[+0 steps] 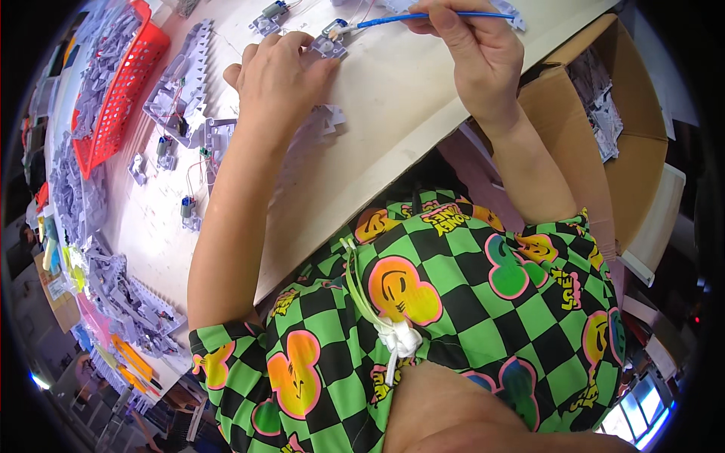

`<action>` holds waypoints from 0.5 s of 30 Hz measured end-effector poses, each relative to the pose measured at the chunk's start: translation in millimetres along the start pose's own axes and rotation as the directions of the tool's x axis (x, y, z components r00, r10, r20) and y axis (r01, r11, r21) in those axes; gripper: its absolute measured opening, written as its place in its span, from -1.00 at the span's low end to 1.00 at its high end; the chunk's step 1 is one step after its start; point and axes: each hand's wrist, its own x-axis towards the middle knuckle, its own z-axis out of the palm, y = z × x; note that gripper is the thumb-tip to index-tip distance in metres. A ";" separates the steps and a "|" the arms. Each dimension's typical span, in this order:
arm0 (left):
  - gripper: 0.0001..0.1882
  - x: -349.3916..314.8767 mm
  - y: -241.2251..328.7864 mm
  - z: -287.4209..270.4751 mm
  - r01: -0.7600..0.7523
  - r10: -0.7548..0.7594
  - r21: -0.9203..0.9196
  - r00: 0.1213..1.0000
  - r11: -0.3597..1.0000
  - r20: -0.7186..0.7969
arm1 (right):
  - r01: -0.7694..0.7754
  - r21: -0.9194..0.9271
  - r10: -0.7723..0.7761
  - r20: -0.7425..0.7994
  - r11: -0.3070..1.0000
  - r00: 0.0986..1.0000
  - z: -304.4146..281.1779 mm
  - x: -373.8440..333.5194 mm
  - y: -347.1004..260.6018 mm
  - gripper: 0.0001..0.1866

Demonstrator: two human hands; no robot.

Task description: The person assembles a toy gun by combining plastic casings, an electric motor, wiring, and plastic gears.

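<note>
You have two hands in view, one blue-handled brush and at least four small motor units, counting the one at your left fingertips. Around you there is one bench, one red perforated basket and one cardboard box. Your loose grey plastic parts number well over a dozen, overlapping too much for an exact count.
</note>
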 end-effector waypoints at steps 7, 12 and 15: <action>-0.52 -2.0 -5.8 -1.8 0.051 -0.049 -0.049 0.998 0.997 0.041 | 0.221 -0.116 -0.209 0.109 0.968 0.972 14.4 7.1 3.6 -0.86; -0.50 -3.0 -8.7 -0.9 0.050 -0.048 -0.073 0.998 0.996 0.034 | -0.030 0.008 0.030 -0.013 1.000 0.999 19.0 0.9 7.3 -0.85; -0.50 -3.0 -8.3 -1.5 0.059 -0.055 -0.102 0.998 0.993 0.038 | -0.056 0.041 0.058 -0.036 0.998 0.998 19.5 -0.2 13.5 -0.85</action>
